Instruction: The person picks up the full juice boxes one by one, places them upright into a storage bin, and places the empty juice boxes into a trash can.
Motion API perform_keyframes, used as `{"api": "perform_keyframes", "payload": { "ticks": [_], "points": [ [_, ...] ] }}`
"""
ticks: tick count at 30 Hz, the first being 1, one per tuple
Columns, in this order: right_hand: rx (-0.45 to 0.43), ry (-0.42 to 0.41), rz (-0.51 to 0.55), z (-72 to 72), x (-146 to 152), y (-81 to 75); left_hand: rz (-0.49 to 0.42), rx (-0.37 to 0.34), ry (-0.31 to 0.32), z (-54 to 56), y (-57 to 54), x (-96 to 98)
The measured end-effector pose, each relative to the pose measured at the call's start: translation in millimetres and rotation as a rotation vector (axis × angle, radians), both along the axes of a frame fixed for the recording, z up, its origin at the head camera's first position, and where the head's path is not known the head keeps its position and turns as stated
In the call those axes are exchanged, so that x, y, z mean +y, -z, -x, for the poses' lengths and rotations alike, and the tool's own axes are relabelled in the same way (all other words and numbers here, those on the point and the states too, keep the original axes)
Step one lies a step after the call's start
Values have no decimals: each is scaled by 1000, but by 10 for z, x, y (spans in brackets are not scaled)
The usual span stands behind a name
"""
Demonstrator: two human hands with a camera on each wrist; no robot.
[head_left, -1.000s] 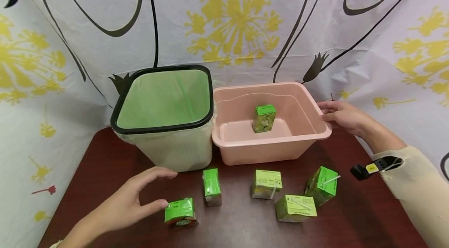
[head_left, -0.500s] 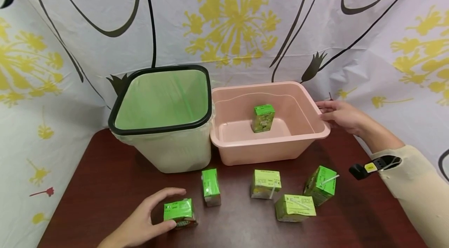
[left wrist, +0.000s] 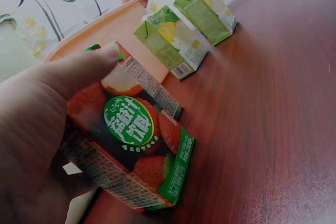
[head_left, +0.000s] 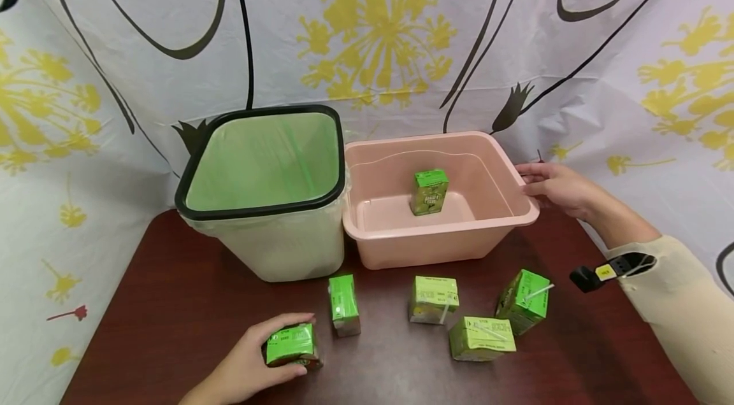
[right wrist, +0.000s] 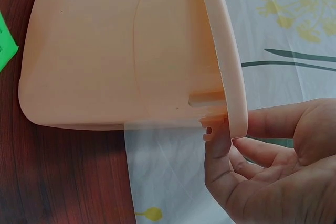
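At the front left of the table, my left hand [head_left: 248, 355] grips a green-topped lychee juice box [head_left: 291, 345]. The left wrist view shows its dark, red-fruited front [left wrist: 118, 153] with my thumb lying across the upper part. My right hand [head_left: 557, 188] holds the right end of the pink plastic basin [head_left: 444, 231]. In the right wrist view, the fingers curl under the basin's rim [right wrist: 237, 98] and the thumb lies on the outer side. One green juice box [head_left: 430, 192] stands upright inside the basin.
A pale bin [head_left: 287, 246] with a black rim stands left of the basin, right beside it. Near the front are a narrow green-topped box [head_left: 344, 305], two yellow-green boxes [head_left: 434, 300] and another green box [head_left: 523, 302] with a straw. A patterned cloth [head_left: 378, 42] hangs behind.
My left hand has moved right and down to the lychee juice box, and its thumb and fingers have closed around it. The right hand stays at the basin's rim.
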State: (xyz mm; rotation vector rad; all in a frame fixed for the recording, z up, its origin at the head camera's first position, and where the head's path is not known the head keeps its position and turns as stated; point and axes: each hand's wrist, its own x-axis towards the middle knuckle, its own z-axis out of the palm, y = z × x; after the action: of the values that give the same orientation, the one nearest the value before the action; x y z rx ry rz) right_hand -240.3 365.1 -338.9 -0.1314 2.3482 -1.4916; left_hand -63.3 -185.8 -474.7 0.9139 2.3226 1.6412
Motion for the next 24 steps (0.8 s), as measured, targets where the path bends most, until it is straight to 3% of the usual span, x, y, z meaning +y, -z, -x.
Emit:
{"api": "perform_keyframes", "payload": {
  "ticks": [14, 19, 24],
  "points": [
    [4, 2, -2, -21, -6, -1, 22, -102, -23, -5, -56, 15],
    [3, 5, -16, -6, -27, 1, -25, -79, 3, -18, -219, -39],
    [9, 5, -21, 0, -18, -5, -33, -45, 7, -14, -525, -61]
  ]
}}
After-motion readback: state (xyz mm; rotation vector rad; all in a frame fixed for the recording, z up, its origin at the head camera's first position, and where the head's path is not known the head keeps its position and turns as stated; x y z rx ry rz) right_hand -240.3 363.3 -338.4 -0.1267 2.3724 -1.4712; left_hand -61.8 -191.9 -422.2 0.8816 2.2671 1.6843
